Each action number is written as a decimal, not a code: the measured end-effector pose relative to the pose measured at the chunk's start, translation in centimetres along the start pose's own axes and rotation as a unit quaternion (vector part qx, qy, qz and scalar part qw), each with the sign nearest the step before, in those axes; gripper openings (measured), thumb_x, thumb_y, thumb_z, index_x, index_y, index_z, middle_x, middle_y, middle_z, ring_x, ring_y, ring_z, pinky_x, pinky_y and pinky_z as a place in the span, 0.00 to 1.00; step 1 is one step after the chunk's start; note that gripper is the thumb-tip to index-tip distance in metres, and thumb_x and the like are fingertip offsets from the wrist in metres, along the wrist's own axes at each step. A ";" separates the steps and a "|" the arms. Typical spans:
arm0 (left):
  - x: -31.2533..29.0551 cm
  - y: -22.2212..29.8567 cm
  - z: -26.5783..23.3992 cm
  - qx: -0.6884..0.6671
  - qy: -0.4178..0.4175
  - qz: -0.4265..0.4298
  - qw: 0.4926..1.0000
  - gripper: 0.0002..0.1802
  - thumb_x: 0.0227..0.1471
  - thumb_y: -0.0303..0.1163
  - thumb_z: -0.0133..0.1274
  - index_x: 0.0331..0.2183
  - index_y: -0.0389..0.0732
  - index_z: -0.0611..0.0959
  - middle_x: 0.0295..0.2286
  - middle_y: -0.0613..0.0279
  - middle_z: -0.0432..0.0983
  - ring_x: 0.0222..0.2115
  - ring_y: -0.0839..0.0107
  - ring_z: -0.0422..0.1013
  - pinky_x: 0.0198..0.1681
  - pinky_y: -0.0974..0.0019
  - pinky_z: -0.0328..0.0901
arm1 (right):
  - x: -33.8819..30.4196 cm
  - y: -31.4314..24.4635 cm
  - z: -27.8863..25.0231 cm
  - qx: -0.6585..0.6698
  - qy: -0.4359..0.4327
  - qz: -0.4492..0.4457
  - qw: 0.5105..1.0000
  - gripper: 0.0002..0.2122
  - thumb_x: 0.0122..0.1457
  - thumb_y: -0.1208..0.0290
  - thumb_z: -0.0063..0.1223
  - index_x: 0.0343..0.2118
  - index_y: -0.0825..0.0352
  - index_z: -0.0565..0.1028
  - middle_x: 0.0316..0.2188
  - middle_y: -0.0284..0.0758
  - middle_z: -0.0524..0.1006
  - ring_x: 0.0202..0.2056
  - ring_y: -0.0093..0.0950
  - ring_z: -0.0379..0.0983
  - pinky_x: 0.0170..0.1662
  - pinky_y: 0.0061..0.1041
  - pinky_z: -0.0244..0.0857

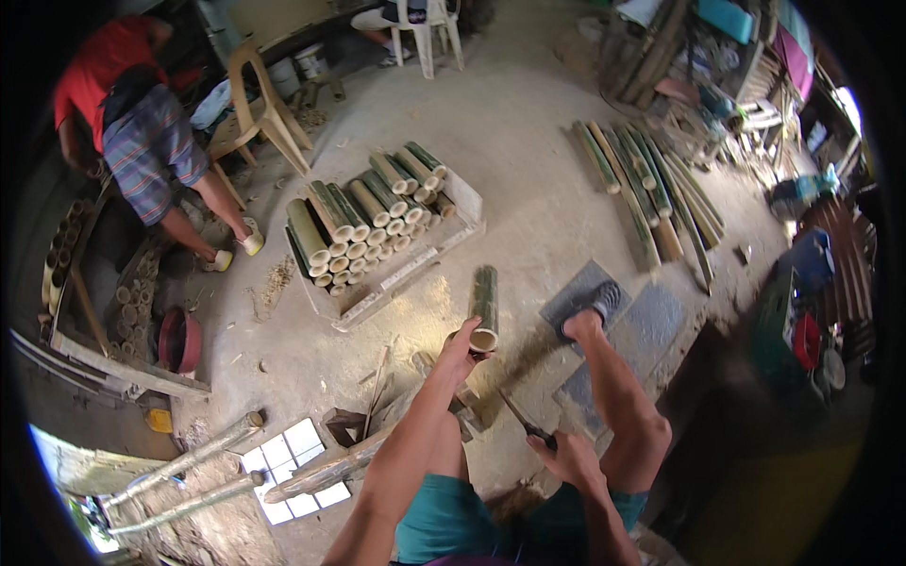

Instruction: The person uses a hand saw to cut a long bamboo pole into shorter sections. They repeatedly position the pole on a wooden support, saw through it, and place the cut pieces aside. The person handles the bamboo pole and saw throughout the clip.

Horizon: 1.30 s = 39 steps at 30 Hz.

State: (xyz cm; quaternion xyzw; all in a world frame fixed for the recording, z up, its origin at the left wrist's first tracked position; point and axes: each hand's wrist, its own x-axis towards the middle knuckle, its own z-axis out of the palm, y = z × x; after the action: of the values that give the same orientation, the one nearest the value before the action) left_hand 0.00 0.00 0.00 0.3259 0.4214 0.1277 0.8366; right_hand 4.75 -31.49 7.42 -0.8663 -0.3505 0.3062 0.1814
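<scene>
Upper left: person in a red shirt (151, 156). Left of upper centre: stacked bamboo tubes (363, 222). Centre, on my remote feed: left hand (460, 345), clasping the near end of one bamboo tube (485, 294). Lower centre: knife (526, 421), handle wrapped by the right hand (572, 460). Upper right: I list bamboo poles (658, 165).

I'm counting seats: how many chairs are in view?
2: a tan chair at upper left, and a white chair at the top edge; others may be hidden.

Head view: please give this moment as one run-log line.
left hand: holds bamboo tube; right hand: holds knife, apart from tube; tube stack: ahead, left
</scene>
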 end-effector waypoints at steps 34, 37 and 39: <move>-21.3 -16.5 -41.9 0.206 0.683 0.261 0.650 0.22 0.54 0.33 0.54 0.49 0.31 0.77 0.31 0.55 0.73 0.31 0.62 0.71 0.39 0.60 0.68 | 3.7 4.3 1.0 -0.097 0.002 0.034 0.995 0.33 0.62 0.39 0.48 0.31 0.74 0.81 0.27 0.57 0.78 0.38 0.55 0.78 0.40 0.48 0.70; -25.3 -20.4 -45.8 0.046 0.696 0.135 0.704 0.29 0.55 0.41 0.57 0.53 0.32 0.73 0.37 0.51 0.72 0.33 0.63 0.71 0.36 0.60 0.70 | 2.8 2.7 1.4 -0.081 0.005 -0.013 0.997 0.32 0.64 0.41 0.49 0.29 0.77 0.79 0.23 0.57 0.75 0.30 0.50 0.77 0.36 0.44 0.68; -26.4 -21.7 -46.3 -0.162 0.579 0.111 0.791 0.34 0.56 0.47 0.59 0.55 0.33 0.70 0.41 0.49 0.72 0.37 0.61 0.72 0.40 0.58 0.73 | 2.0 1.0 1.5 -0.151 -0.014 -0.030 0.988 0.34 0.62 0.39 0.48 0.30 0.76 0.81 0.27 0.58 0.78 0.37 0.56 0.77 0.40 0.47 0.69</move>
State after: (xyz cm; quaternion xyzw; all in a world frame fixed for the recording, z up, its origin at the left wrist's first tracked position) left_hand -53.98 -9.03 -17.80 0.0954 0.7611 0.4508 0.4564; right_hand 5.44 -30.61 4.95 -0.8685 -0.4208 0.2566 0.0527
